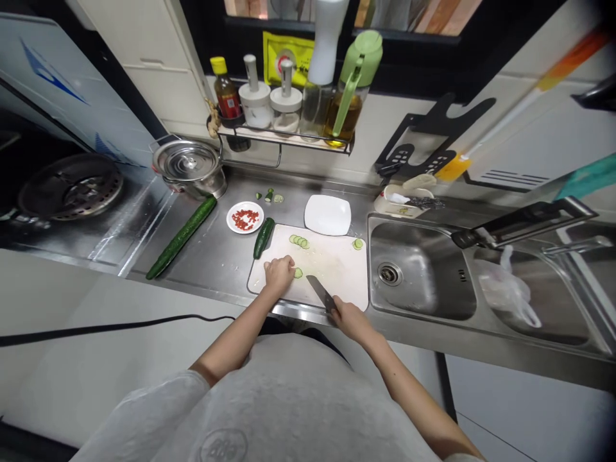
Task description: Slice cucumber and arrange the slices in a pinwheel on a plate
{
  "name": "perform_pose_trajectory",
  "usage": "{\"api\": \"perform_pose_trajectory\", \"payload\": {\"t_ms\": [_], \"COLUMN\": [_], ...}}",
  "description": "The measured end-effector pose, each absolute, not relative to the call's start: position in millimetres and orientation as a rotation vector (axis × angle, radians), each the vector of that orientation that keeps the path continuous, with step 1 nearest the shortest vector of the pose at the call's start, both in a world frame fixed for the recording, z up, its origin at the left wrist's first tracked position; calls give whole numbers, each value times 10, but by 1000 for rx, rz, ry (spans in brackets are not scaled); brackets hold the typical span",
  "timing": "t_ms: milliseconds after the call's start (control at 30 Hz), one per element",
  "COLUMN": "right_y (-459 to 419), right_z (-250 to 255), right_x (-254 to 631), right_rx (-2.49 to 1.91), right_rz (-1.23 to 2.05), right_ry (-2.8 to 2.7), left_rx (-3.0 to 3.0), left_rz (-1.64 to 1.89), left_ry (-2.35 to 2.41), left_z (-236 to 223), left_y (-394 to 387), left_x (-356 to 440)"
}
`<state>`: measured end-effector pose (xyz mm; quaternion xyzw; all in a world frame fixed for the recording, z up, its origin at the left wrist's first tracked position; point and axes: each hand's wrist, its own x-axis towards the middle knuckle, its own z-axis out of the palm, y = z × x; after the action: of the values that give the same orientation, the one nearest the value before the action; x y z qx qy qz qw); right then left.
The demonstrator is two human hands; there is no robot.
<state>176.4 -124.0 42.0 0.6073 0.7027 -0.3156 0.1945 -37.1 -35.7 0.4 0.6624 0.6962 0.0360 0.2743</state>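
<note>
My left hand (279,276) is closed at the left part of the white cutting board (337,256), its fingers curled against cucumber slices (298,273) that partly show beside the fingertips. My right hand (351,317) grips the handle of a kitchen knife (319,290); the blade points up and left, low over the board and apart from the slices. A row of overlapping cucumber slices (299,241) lies farther back on the board. More slices (357,244) sit at its back right corner. A piece of cucumber (264,239) rests across the board's left edge.
Behind the board are a white plate (328,214), a small dish of chopped red pieces (245,217) and cucumber ends (269,195). Left lie a long cucumber (181,237) and a lidded steel pot (190,163). The sink (423,273) is right; a condiment rack (289,136) hangs above.
</note>
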Motion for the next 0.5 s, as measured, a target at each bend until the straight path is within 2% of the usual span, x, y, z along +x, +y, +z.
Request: {"api": "perform_pose_trajectory", "payload": {"t_ms": [233,500], "right_y": [-1252,-1207], "right_z": [386,389], "right_x": [1828,1831], "right_rx": [1796,1815], "right_rz": [-864,-864], "right_ry": [1943,1909], "left_rx": [1837,1728], "left_rz": [2,130], "left_ry": [1851,1824], "left_z": [-43,42], "left_y": [-388,-511], "left_x": [-314,-303]}}
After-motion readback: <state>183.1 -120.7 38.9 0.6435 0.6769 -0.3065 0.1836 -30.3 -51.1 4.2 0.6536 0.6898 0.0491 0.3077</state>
